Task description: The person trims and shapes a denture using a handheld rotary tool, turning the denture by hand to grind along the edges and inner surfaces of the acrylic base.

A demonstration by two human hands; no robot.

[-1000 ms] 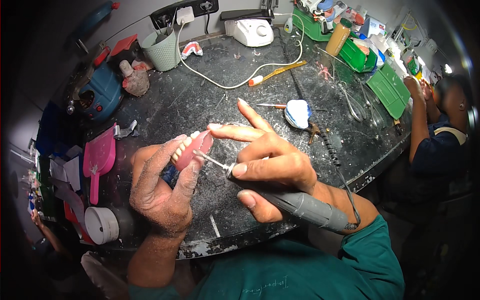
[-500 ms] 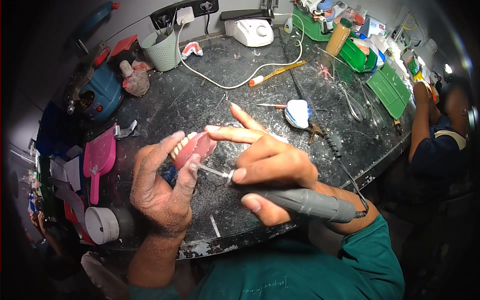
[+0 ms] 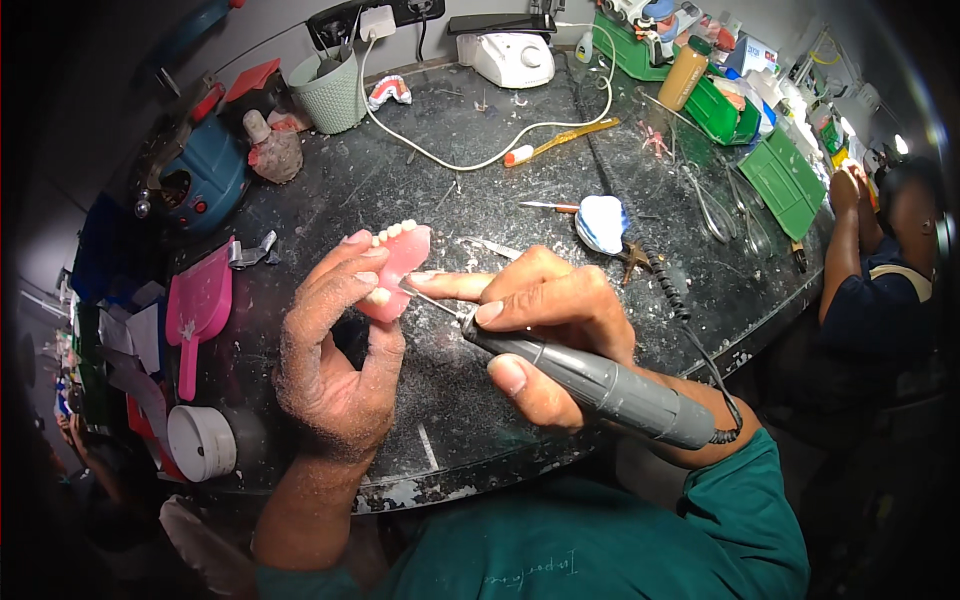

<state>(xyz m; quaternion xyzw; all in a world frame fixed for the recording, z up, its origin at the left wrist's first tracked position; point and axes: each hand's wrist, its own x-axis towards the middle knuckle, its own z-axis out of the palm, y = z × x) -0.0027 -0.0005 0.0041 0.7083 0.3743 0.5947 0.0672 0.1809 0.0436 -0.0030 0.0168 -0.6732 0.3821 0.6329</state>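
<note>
My left hand (image 3: 335,350) grips a pink denture (image 3: 400,262) with a row of white teeth along its top edge, holding it above the dark, dusty workbench (image 3: 470,190). In my right hand (image 3: 540,320) lies a grey rotary handpiece (image 3: 600,385), held like a pen. Its thin metal bur touches the denture's lower right side, and my right index finger stretches out toward the pink plate. A coiled black cord runs from the handpiece's rear across the bench.
A pink dustpan (image 3: 198,310) and a white tape roll (image 3: 200,442) lie at left. Farther back are a mint basket (image 3: 333,92), a blue machine (image 3: 205,180), a white control box (image 3: 512,60) and green trays (image 3: 790,175). Another person (image 3: 880,270) sits at right.
My left hand has tilted the denture up so its teeth face the camera more. The handpiece has swung to a lower, flatter angle against it.
</note>
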